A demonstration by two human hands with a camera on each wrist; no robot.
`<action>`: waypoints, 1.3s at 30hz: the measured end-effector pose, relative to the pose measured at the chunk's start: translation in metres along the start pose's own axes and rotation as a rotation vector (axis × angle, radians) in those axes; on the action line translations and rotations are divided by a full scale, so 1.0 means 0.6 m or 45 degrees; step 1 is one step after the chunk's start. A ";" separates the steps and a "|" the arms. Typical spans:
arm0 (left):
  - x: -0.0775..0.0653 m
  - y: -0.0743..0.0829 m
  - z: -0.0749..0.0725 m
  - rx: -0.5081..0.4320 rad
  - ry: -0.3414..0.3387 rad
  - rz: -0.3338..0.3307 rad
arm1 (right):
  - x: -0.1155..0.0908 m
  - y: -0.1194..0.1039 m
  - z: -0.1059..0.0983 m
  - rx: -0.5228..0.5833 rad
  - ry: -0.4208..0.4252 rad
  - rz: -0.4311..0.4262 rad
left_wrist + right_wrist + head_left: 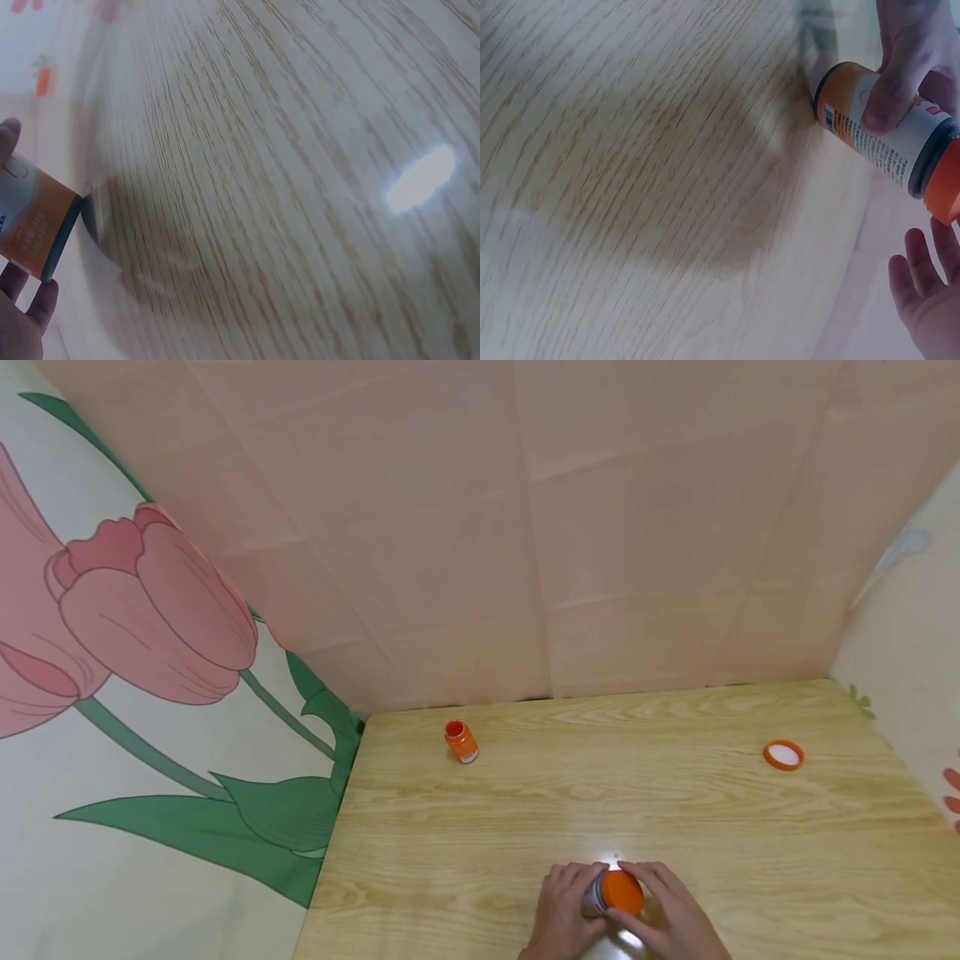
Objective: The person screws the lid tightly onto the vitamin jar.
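Can [881, 135] tilted between our hands, at table [675, 802]; left hand [564, 906] grips body, right hand [671, 914] pinches orange lid [623, 893]. Lid on; opening or closing, we cannot tell. Orange bottle [461, 744] already uncapped, loose cap [783, 755] well apart.

Head view looks forward and down; wrist views (nearer) share the jar [891, 154].

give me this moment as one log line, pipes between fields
left hand: grips canister | right hand: pinches its orange lid | orange bottle: table, back left | orange-rimmed white disc: back right
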State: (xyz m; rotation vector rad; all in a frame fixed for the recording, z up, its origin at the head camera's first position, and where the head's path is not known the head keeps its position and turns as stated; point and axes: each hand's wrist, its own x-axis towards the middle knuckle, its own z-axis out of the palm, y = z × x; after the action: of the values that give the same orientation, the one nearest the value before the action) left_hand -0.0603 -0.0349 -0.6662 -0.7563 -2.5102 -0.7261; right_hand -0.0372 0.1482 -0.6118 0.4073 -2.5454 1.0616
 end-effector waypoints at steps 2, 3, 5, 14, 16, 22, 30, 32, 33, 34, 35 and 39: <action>0.000 0.000 0.000 -0.005 -0.012 -0.010 | 0.000 0.003 -0.001 0.012 -0.002 -0.034; -0.001 0.000 0.000 -0.009 -0.017 -0.015 | 0.000 0.005 -0.002 0.025 -0.001 -0.067; -0.001 0.000 -0.001 -0.016 -0.023 -0.019 | -0.001 0.012 -0.002 0.055 0.010 -0.154; -0.001 -0.001 0.000 -0.029 -0.036 -0.009 | -0.002 0.024 0.001 0.024 0.041 -0.229; 0.000 -0.001 0.000 -0.019 -0.019 0.004 | -0.001 0.021 0.001 0.007 0.041 -0.194; 0.002 0.000 0.000 -0.012 0.017 0.017 | 0.000 0.010 0.000 -0.061 -0.002 -0.037; 0.001 0.000 0.000 0.018 -0.007 0.011 | 0.004 0.011 -0.004 -0.033 -0.003 -0.111; 0.001 0.000 0.000 0.019 -0.009 0.010 | 0.006 0.014 -0.004 -0.016 0.001 -0.160; 0.001 0.000 0.000 0.019 -0.010 0.011 | 0.006 0.015 -0.003 -0.013 0.005 -0.178; 0.001 0.000 -0.001 0.019 -0.012 0.008 | 0.007 0.016 -0.003 -0.018 0.007 -0.186; 0.001 0.000 -0.001 0.017 -0.014 0.005 | 0.007 0.018 -0.002 -0.022 0.008 -0.192; 0.001 0.000 -0.001 0.006 -0.020 -0.011 | 0.007 0.019 0.002 -0.039 0.014 -0.175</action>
State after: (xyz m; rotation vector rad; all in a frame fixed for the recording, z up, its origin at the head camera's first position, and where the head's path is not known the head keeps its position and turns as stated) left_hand -0.0608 -0.0346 -0.6655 -0.7524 -2.5302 -0.7195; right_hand -0.0457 0.1543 -0.6179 0.5572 -2.4807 0.9710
